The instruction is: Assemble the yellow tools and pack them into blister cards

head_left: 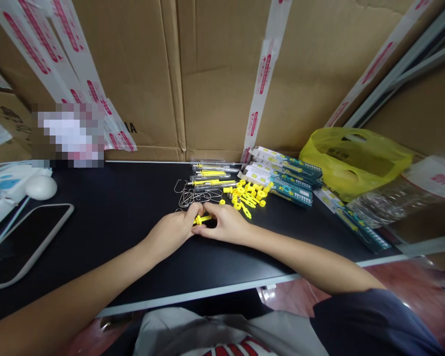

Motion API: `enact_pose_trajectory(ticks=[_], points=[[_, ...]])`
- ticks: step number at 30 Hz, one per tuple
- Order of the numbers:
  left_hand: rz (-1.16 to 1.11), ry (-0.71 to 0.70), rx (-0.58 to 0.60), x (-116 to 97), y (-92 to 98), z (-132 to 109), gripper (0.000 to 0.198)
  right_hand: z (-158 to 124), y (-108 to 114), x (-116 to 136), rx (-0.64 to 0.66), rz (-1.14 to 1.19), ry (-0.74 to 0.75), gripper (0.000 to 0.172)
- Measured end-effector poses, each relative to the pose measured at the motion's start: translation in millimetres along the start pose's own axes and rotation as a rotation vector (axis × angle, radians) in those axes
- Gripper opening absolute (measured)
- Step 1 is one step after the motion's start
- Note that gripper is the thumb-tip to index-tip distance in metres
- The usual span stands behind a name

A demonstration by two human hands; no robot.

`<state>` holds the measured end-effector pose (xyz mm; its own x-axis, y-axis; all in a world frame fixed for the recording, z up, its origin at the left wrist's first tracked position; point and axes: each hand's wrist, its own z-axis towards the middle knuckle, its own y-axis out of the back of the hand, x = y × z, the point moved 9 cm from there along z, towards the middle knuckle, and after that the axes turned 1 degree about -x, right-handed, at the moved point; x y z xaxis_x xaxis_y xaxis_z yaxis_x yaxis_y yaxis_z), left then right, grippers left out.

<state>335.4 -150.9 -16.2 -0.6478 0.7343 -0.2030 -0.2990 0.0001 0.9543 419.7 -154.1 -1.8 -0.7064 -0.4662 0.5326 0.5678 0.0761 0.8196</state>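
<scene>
Close together above the black table, my two hands meet around a small yellow plastic part (200, 220) with a thin stem and a wider collar. My left hand (172, 230) pinches it at its left end. The thumb and forefinger of my right hand (226, 222) curve around its other side, fingertips against it and my left fingers. Just behind my hands lie bent metal wire hooks (193, 197) in a tangle. Beside them is a heap of loose yellow plastic pieces (250, 194). Clear tubes with yellow parts (211, 183) lie behind the hooks.
Printed slim boxes (292, 190) are stacked at the back right, with another slim box (356, 222) nearer. Beyond stand a yellow plastic bag (356, 153) and a clear plastic bottle (381, 202). A phone (25, 242) and a power strip (3, 190) lie left. Cardboard boxes (215, 74) wall the back.
</scene>
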Motion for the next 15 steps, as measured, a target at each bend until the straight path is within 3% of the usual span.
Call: enact_pose_trajectory(ticks=[4,8,15], points=[[0.019,0.0,-0.028,2,1.4,0,0.019,3,1,-10,0.011,0.1,-0.05,0.026],[-0.03,0.048,-0.066,9,5.7,1,0.025,5,21,-21,-0.003,0.089,-0.046,0.024],[-0.278,0.128,0.017,22,6.6,4,0.03,7,50,-58,0.024,-0.451,-0.152,0.018]])
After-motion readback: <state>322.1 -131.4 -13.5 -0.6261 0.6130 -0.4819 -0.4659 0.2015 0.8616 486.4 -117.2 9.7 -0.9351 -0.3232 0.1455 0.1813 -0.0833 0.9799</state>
